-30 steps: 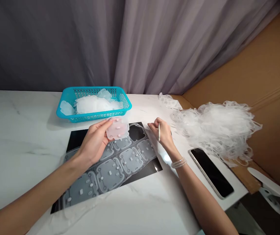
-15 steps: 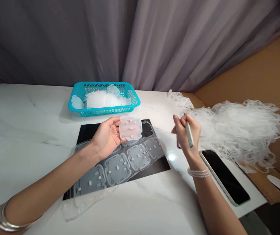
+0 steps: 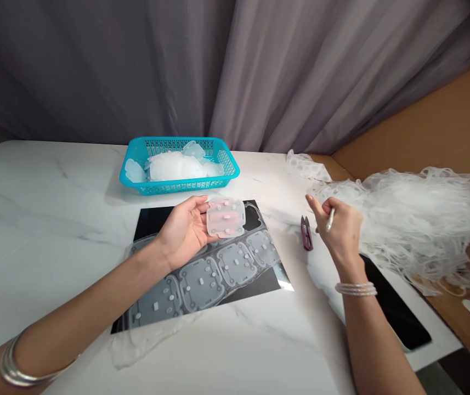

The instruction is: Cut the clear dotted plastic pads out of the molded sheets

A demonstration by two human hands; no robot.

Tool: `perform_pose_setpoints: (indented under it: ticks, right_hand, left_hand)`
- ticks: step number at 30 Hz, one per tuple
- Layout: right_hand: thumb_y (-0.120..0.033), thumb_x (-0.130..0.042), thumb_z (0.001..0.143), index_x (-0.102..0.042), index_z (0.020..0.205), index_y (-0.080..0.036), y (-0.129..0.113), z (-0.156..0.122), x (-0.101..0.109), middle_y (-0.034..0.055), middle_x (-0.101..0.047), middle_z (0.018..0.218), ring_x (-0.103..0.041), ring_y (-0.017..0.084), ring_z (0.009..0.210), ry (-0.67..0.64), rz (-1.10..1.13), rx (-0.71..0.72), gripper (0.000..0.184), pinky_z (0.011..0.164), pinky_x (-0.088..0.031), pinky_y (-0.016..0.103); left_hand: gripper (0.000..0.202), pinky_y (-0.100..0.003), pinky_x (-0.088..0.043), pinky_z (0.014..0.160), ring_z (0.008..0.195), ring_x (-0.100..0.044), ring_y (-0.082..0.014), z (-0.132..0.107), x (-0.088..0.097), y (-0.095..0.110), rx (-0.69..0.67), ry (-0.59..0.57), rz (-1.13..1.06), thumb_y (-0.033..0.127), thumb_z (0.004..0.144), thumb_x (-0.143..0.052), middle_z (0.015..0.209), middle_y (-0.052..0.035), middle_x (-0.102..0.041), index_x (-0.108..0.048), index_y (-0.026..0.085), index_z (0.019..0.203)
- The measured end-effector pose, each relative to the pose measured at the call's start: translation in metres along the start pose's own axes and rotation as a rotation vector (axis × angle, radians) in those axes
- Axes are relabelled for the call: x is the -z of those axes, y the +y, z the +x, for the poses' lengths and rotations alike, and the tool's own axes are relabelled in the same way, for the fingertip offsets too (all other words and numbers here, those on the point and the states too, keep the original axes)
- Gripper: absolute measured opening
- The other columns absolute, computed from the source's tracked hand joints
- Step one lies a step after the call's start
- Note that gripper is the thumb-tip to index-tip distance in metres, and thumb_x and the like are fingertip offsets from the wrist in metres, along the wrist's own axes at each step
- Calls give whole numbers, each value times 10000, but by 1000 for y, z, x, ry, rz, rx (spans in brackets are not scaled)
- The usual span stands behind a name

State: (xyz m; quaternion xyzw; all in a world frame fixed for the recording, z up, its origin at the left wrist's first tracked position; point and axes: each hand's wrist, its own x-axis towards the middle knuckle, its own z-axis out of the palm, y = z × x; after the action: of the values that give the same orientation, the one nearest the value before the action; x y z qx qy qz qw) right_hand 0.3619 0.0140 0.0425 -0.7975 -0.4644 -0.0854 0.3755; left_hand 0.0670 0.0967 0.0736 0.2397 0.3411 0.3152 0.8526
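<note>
My left hand (image 3: 187, 229) lies palm up over a black mat (image 3: 152, 219) and grips a translucent square silicone pad (image 3: 226, 217) with small white studs by its edge. Under it a clear sheet of several such pads (image 3: 205, 280) lies on the mat. My right hand (image 3: 337, 225) hovers near a heap of white trimmings (image 3: 415, 219), its fingers pinched round a thin white stick-like tool (image 3: 330, 218). Small maroon snips (image 3: 306, 233) lie on the table just left of that hand.
A turquoise basket (image 3: 226, 164) holding several cut pads stands behind the mat. A phone (image 3: 399, 312) lies face up by my right forearm. A loose scrap of netted film (image 3: 304, 164) sits at the back. Brown cardboard (image 3: 432, 126) walls the right side.
My right hand moved right and up toward the heap of trimmings, uncovering the snips on the table. My left hand stayed holding the pad, shifting slightly right.
</note>
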Motion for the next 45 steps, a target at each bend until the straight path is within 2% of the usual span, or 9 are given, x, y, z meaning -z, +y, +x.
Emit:
perform_pose_setpoints:
  ticks: [5,7,11,15,20,28,32,39,45]
  right_hand:
    - [-436,-709,809,-359,729,-253,-3,-1,-1,-12,-566,668,-525,169,574,56,6,49,403,600,-352,309]
    - [-399,-638,870,-325,705,-252,-12,-4,0,-30,-516,620,-518,155,556,75,53,70,383,585,-350,297]
    - [-491,-512,958,-194,576,-253,-33,-9,3,-71,-242,454,-291,105,427,126,40,43,552,512,-282,299]
    - [-661,-422,950,-333,519,-260,-33,-7,2,-50,-341,350,-351,116,343,-128,336,-214,596,485,-402,311]
    - [-627,-606,879,-525,678,-231,-16,-1,0,-55,-444,336,-469,140,367,-328,703,-346,452,655,-554,344]
    - [-380,-799,773,-307,627,-240,-16,-4,5,-111,-381,445,-466,89,409,-389,866,-274,531,545,-479,250]
    - [-299,-806,715,-353,714,-244,-15,-5,4,-72,-507,624,-621,135,561,-292,707,-210,457,524,-458,235]
    - [-508,-510,952,-182,595,-250,-28,-4,14,-68,-212,515,-302,101,432,168,264,-42,550,460,-256,276]
    - [-422,-668,862,-326,672,-247,-20,-4,16,-28,-486,643,-645,186,684,-50,409,25,429,588,-462,279]
  left_hand:
    - [445,-525,-555,921,1029,-714,-336,2,4,-1,7,-18,17,295,941,-430,1090,-228,-734,-668,18,1195]
    - [439,-527,-551,930,1042,-710,-336,2,4,-1,14,-15,19,296,939,-432,1093,-230,-732,-672,20,1182]
    - [412,-575,-526,955,1053,-703,-353,1,3,-1,23,-13,18,288,934,-441,1107,-236,-726,-672,22,1147]
    - [393,-560,-507,997,1067,-698,-337,-1,3,-1,22,-4,23,295,926,-463,1138,-204,-726,-664,48,1157]
    - [381,-580,-479,1035,1111,-676,-339,0,4,-1,8,1,39,301,904,-513,1226,-174,-701,-640,69,1178]
    - [374,-607,-547,931,1075,-697,-346,-1,0,-1,-36,53,84,187,956,-398,1266,-218,-670,-616,45,1225]
    - [377,-577,-584,875,1094,-690,-361,-1,0,1,-38,40,81,181,958,-394,1269,-238,-663,-617,28,1220]
    - [355,-501,-622,812,1100,-689,-350,-1,1,-2,-21,30,76,166,942,-424,1255,-244,-669,-624,24,1199]
    - [348,-477,-620,821,1086,-695,-338,-2,1,-3,-13,28,89,160,927,-450,1228,-240,-682,-629,32,1197]
